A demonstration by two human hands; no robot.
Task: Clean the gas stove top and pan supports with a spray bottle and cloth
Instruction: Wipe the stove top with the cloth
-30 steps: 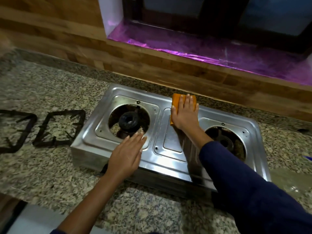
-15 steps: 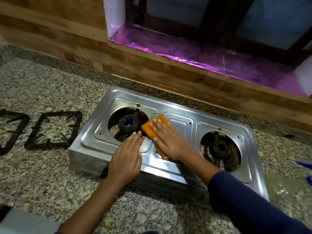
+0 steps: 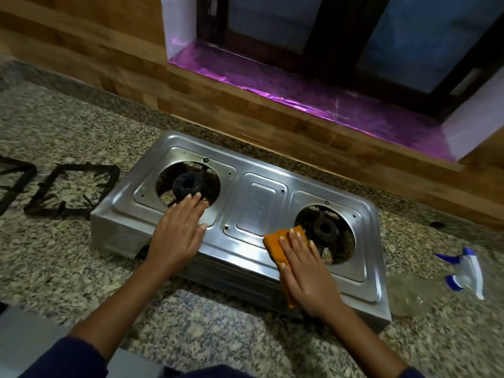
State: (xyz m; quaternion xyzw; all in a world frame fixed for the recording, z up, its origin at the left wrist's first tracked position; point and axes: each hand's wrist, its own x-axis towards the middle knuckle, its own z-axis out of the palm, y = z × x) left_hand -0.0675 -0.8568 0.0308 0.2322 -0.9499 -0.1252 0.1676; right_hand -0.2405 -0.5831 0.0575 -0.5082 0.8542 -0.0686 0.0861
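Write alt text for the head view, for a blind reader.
Right hand presses an orange cloth onto a steel gas stove beside its right burner; left hand rests flat by the left burner. Two pan supports lie on the counter left of the stove, a spray bottle to its right.

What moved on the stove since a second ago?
The right hand slid the orange cloth from the back middle of the stove top, over near the left burner, then to the front edge beside the right burner, pressing it flat throughout. The left hand stayed flat by the left burner, and the pan supports stayed on the counter.
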